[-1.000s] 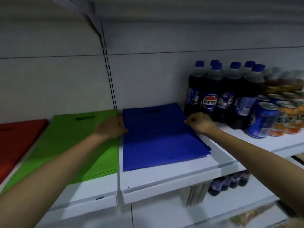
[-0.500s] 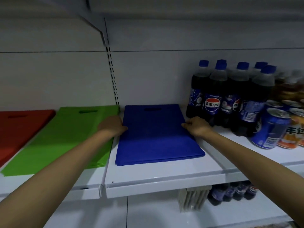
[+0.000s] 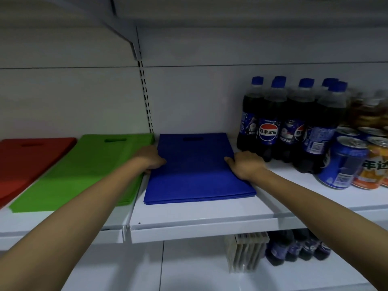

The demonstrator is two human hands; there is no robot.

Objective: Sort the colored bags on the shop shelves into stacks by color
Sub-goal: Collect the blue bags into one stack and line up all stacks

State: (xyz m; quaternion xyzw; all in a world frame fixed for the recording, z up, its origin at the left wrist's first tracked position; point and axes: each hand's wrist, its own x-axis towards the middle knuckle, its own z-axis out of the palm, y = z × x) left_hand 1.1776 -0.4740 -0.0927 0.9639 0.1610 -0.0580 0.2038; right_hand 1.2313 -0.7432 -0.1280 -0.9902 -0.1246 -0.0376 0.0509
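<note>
Between my left grip [image 3: 151,158] and right grip [image 3: 244,164], each pinching an edge, lies the blue bag stack [image 3: 197,175]; beyond the right, bottles [image 3: 268,122] read PEPSI.

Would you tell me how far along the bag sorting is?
Done: flat red fabric bags, green fabric bags and blue fabric bags lie in separate stacks. In hand: left hand and right hand hold the blue stack's sides. Left: no loose bags visible.

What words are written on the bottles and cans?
"百事可乐": front cola bottle label.
"PEPSI": next bottle label.
Orange can: big characters, partly cut off, unsure.
Blue can: print too blurred.
Blue bags: no words.
</note>
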